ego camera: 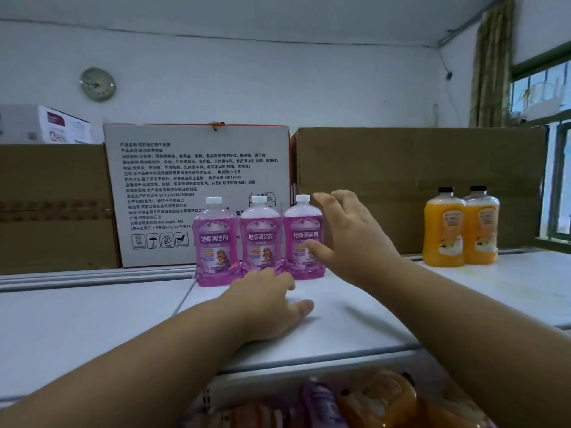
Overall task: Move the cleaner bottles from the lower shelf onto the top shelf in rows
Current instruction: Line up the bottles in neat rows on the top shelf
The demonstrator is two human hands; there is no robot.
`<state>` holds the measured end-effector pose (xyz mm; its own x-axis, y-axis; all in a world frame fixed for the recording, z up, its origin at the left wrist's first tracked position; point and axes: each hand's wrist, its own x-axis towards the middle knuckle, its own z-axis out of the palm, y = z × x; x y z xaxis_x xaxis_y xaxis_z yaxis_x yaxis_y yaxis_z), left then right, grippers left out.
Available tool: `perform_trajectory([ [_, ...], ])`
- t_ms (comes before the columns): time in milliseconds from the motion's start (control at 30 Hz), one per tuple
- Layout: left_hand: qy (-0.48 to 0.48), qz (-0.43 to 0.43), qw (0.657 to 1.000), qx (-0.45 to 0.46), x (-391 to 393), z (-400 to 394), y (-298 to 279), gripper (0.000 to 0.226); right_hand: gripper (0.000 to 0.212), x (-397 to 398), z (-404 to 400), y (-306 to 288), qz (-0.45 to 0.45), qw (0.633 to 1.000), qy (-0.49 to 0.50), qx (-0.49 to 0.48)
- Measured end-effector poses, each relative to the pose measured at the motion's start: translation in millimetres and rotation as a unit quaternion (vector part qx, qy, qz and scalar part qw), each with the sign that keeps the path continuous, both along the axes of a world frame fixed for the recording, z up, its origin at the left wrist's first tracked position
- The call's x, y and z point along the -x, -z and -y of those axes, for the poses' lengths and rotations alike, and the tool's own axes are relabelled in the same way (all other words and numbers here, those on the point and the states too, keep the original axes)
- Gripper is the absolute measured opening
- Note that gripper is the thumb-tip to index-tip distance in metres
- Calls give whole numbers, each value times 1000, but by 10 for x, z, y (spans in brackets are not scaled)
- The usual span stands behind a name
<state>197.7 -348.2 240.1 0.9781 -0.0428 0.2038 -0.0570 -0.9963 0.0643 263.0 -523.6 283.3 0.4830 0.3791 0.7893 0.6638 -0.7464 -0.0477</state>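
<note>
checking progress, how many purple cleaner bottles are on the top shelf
3, upright in a row before the white carton: left bottle, middle bottle, right bottle beside the right hand. More blurred purple bottles may sit on the lower shelf.

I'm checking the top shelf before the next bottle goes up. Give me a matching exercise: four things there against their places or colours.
Things:
1. purple bottles
2. orange bottles
3. printed white box
4. left hand

Places or colours:
A. far right of the shelf
B. flat on the shelf top, in front of the row
C. row of three, white caps
D. directly behind the purple row

Pairs: 1-C, 2-A, 3-D, 4-B
</note>
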Motion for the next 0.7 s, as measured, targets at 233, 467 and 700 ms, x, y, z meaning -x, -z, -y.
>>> perform_trajectory([
  [233,58,192,976,84,835,426,135,46,65,923,429,140,47,995,-70,-61],
  [467,56,246,964,78,1661,1096,1072,30,56,1762,1052,910,-20,984,-173,-37],
  [700,-49,45,987,149,1705,1406,2231,47,53,1936,1533,1741,-138,978,-157,7],
])
